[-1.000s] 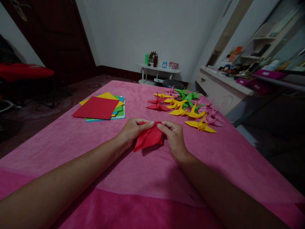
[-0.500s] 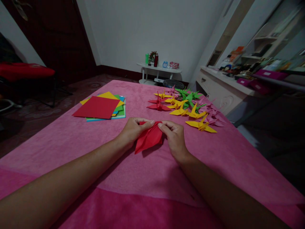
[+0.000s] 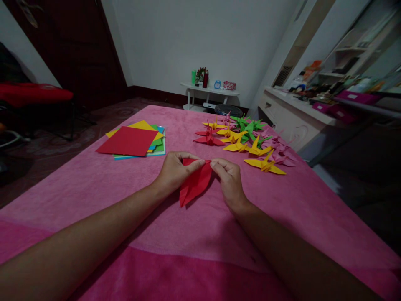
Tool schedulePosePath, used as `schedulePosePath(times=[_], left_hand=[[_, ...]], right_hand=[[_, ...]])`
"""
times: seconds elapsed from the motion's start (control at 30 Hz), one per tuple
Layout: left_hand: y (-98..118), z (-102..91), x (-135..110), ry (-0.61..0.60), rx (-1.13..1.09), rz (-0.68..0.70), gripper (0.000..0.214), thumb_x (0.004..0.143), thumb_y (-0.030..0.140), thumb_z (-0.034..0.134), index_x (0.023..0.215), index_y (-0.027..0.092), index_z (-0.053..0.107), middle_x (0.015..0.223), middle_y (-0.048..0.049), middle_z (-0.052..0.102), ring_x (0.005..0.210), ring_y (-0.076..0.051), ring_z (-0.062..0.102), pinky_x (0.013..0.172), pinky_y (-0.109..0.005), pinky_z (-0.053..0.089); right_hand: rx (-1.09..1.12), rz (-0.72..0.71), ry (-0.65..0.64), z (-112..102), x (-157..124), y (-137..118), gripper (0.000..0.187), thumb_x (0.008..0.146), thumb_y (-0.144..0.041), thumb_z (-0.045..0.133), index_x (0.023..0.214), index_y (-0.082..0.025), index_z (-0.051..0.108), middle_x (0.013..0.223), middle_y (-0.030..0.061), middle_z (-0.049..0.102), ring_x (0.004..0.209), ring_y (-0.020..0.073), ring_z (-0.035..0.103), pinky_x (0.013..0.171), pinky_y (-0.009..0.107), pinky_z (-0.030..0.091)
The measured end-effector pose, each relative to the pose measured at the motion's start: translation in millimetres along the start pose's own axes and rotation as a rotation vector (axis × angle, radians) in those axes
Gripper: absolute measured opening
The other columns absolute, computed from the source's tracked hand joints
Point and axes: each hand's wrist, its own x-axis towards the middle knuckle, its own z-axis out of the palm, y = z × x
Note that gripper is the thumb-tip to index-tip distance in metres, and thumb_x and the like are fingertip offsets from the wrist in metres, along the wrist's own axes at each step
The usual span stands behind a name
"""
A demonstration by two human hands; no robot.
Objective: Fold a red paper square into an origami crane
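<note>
A partly folded sheet of red origami paper [image 3: 194, 184] is held between both hands, just above the pink cloth, with one pointed end hanging toward me. My left hand [image 3: 177, 169] pinches its upper left edge, thumb on top. At its upper right corner, my right hand [image 3: 228, 173] grips between thumb and fingers. The fingers behind the paper are hidden. Beyond the hands on the right lie finished paper cranes: red ones [image 3: 209, 138], yellow ones [image 3: 265, 164], green ones [image 3: 249, 127] and pink ones [image 3: 280, 150].
A stack of square coloured paper, with a red sheet [image 3: 127, 141] on top, lies on the left of the pink cloth [image 3: 78, 196]. A small white table [image 3: 209, 90] stands at the wall. On the right is a cluttered dresser [image 3: 294, 108]; at left, a red chair [image 3: 34, 94].
The red paper has gone from a spread, creased shape to a narrower, flatter one with a point toward me. Both hands stay nearly in place, their thumbs slightly shifted along the top edge.
</note>
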Motion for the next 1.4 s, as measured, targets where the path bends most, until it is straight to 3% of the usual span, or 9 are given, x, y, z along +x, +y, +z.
schedulePosePath(times=[0.13,0.43,0.7,0.9,1.1,1.4], left_hand=[[-1.9,0.7,1.0,-0.047,-0.040,-0.005,0.020,0.069,0.033,0.074,0.070,0.013,0.074,0.068,-0.0057,0.071,0.059,-0.014,0.060,0.054,-0.022,0.043],[-9.3,-4.9,4.4,-0.316,-0.284,-0.193,0.024,0.065,0.035,0.079,0.076,0.014,0.074,0.068,-0.0037,0.070,0.054,-0.011,0.057,0.053,-0.021,0.042],[-7.9,-9.0,0.4,-0.452,-0.451,-0.347,0.026,0.067,0.037,0.078,0.070,0.012,0.073,0.065,-0.0053,0.069,0.054,-0.010,0.056,0.052,-0.019,0.040],[-11.1,-9.9,0.9,-0.408,-0.450,-0.391,0.026,0.064,0.036,0.079,0.067,0.011,0.071,0.064,-0.0067,0.068,0.052,-0.011,0.056,0.052,-0.022,0.040],[-10.6,-8.2,1.3,-0.316,-0.521,-0.437,0.024,0.061,0.033,0.081,0.062,0.013,0.067,0.057,-0.0023,0.063,0.049,-0.010,0.054,0.052,-0.022,0.039],[-8.3,-6.2,0.2,-0.298,-0.517,-0.445,0.023,0.060,0.031,0.079,0.061,0.013,0.066,0.058,-0.0022,0.062,0.051,-0.010,0.054,0.053,-0.023,0.039]], right_hand=[[-0.014,0.007,0.012,-0.3,0.4,2.0,0.020,0.079,-0.032,0.061,0.067,-0.017,0.062,0.060,-0.0027,0.051,0.056,0.0110,0.043,0.054,0.024,0.034],[0.087,0.059,0.021,-4.6,3.4,12.0,0.024,0.080,-0.035,0.060,0.064,-0.017,0.058,0.059,-0.0035,0.050,0.054,0.0105,0.042,0.052,0.023,0.034],[0.093,0.068,0.010,-4.2,4.6,7.4,0.023,0.077,-0.033,0.062,0.061,-0.018,0.055,0.057,-0.0047,0.046,0.052,0.0094,0.037,0.051,0.023,0.030],[0.099,0.102,-0.052,-4.6,2.8,2.4,0.025,0.073,-0.035,0.065,0.060,-0.018,0.052,0.056,-0.0050,0.045,0.051,0.0094,0.037,0.050,0.023,0.030],[0.144,0.118,-0.106,-3.8,2.9,1.9,0.011,0.065,-0.024,0.065,0.074,-0.019,0.063,0.073,-0.0009,0.062,0.064,0.0136,0.053,0.061,0.024,0.041],[0.101,0.129,-0.093,-0.9,3.5,3.9,0.011,0.068,-0.026,0.065,0.076,-0.018,0.064,0.072,-0.0001,0.063,0.066,0.0148,0.055,0.063,0.026,0.044]])
